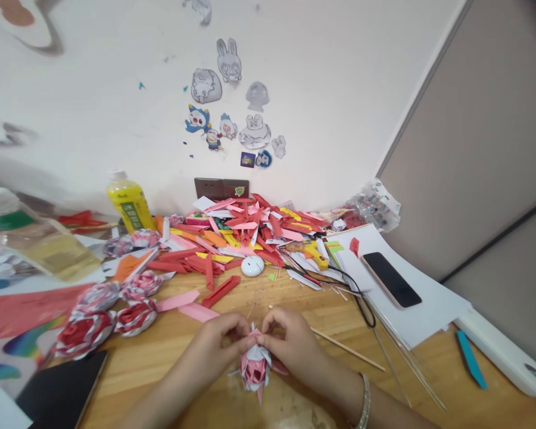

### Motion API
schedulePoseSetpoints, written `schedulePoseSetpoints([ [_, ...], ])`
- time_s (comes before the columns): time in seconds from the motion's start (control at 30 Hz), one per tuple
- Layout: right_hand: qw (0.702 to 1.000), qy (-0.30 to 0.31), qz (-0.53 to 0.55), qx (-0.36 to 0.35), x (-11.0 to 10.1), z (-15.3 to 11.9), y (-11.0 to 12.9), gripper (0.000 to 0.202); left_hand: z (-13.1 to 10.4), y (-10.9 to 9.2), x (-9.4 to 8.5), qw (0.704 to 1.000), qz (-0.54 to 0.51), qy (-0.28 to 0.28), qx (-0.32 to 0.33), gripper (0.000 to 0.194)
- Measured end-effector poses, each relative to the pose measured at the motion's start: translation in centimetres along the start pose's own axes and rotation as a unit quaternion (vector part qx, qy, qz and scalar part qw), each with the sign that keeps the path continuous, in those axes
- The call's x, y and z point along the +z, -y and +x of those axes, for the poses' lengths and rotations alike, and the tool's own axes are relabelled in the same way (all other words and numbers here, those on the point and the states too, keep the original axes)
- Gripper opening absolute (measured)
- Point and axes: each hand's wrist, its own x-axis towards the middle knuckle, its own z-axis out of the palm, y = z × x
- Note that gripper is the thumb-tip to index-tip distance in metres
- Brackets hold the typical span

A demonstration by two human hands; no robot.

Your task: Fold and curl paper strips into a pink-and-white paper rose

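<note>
A pink and white folded-paper flower (pixel 254 369) is held low over the wooden table, near the front centre. My left hand (pixel 221 339) pinches its top edge between thumb and fingertips. From the other side my right hand (pixel 290 339) pinches the same edge, the two thumbs almost meeting. Pointed paper ends stick out from the flower's sides and bottom. Just beyond the left hand lie pink folded paper strips (pixel 199 312). A thin wooden stick (pixel 348 348) lies to the right of my right hand.
A heap of red, pink, yellow and white folded strips (pixel 250 232) lies along the wall. Finished paper flowers (pixel 87 333) sit at left, near a yellow drink bottle (pixel 129 202). At right are a yellow glue gun (pixel 315 255), a phone (pixel 392 280) on white paper and a blue cutter (pixel 471 359).
</note>
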Motion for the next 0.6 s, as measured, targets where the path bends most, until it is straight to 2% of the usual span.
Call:
schedulePoseSetpoints([
  [0.13, 0.999, 0.027, 0.034, 0.004, -0.3, 0.0, 0.0, 0.014, 0.0, -0.3, -0.7, 0.998, -0.036, 0.042, -0.001, 0.023],
  [0.33, 0.995, 0.099, 0.004, -0.021, -1.3, 0.1, 0.1, 0.004, -0.3, -0.9, -0.6, 1.0, 0.015, 0.024, -0.007, 0.019],
  [0.6, 0.991, 0.083, -0.096, -0.052, -1.3, 0.0, 0.4, 0.007, -0.4, -0.5, -0.3, 0.993, 0.11, 0.023, 0.027, 0.024],
])
